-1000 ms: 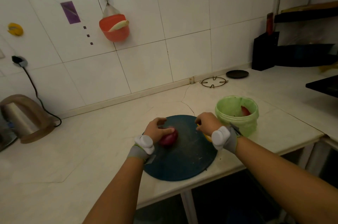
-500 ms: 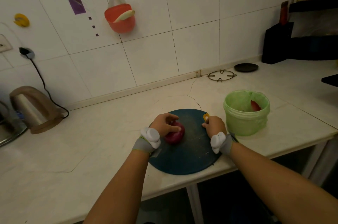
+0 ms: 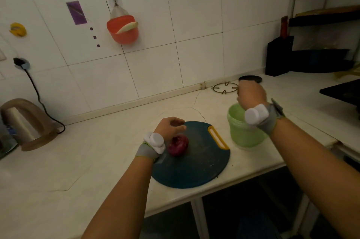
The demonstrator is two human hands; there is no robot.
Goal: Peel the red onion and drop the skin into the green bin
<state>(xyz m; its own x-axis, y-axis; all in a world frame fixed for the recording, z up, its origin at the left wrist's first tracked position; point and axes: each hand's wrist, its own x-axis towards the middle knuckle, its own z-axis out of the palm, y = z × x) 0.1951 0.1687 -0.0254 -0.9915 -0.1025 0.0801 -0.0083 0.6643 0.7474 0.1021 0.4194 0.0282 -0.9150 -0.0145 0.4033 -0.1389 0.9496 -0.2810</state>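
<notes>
Right hand [image 3: 251, 93], fingers curled and contents hidden, has moved from the dark round cutting board [image 3: 194, 170] to above the pale green plastic bin [image 3: 241, 133], probably dropping skin. Left hand [image 3: 170, 127], loosely curled and empty, has lifted off the round red onion [image 3: 178, 145] lying on the board.

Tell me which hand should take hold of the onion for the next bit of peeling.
Left. The left hand hovers just above the onion on the cutting board, with its fingers loose. The right hand is off to the side, over the green bin, so it would likely have farther to travel.
</notes>
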